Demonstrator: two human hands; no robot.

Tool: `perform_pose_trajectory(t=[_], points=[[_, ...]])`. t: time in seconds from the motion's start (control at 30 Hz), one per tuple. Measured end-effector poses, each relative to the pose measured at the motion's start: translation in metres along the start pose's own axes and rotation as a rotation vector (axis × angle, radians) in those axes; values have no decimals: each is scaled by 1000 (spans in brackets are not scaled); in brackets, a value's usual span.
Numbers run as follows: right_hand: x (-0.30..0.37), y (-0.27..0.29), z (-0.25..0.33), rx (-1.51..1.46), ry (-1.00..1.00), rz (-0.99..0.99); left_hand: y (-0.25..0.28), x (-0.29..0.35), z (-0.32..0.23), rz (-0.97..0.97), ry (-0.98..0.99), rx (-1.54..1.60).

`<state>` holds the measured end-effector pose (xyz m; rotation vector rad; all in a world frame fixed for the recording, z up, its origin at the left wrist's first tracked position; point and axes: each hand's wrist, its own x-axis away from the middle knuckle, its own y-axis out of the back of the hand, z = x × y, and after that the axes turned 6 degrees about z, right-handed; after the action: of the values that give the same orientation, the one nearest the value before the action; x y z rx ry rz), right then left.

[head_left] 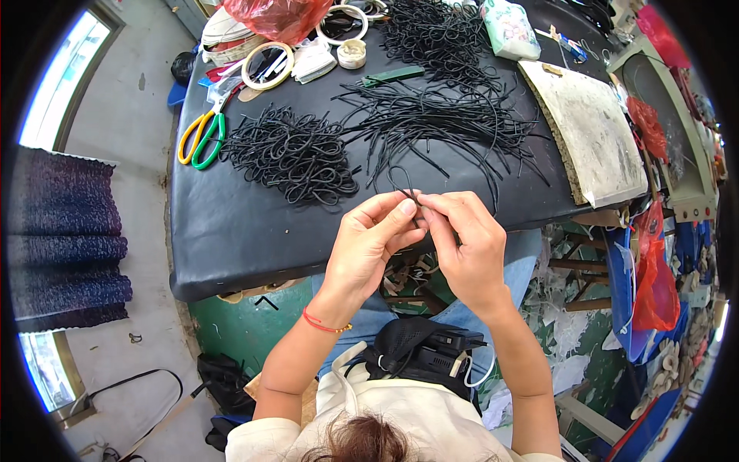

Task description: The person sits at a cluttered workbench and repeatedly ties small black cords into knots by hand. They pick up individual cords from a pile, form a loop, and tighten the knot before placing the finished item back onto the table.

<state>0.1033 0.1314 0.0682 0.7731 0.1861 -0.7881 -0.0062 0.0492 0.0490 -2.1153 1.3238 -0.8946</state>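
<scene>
Both of my hands meet just over the near edge of the black-covered table [231,242]. Between thumb and fingers, my left hand [371,242] pinches a thin black cord [401,179], whose bent loop rises above the fingertips. My right hand [471,242] is closed on the same cord, its fingertips touching those of the left. Fingers hide the rest of that cord. Beyond the hands lie a heap of looped cords [296,154] to the left and loose straight cord lengths [439,115] in the middle.
Scissors [203,140] with yellow and green handles lie at the left edge. Tape rolls [267,66] and a red plastic bag [281,15] stand behind them. Another dark cord pile [435,35] is at the back. A worn pale board [589,131] lies on the right, beside a tissue pack [509,29].
</scene>
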Motion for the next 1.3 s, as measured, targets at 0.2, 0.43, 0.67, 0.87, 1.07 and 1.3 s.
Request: perform_pose_trajectory(t=[0.2,0.43,0.67,0.87,1.07,1.3], points=[[1,4,1,3,2,64,-2,3,-4,-13,-63,-48],[6,23,-6,139,51,102,14,3,-14,111,73,135],[0,16,-7,227,233,53,7,8,-10,116,129,-132],[6,14,-7,220,165,28,9,8,-9,150,60,-305],[-1,38,6,401,258,197,13,13,-5,105,40,-714],[-8,36,-18,267,193,159,11,18,-13,209,136,-735]])
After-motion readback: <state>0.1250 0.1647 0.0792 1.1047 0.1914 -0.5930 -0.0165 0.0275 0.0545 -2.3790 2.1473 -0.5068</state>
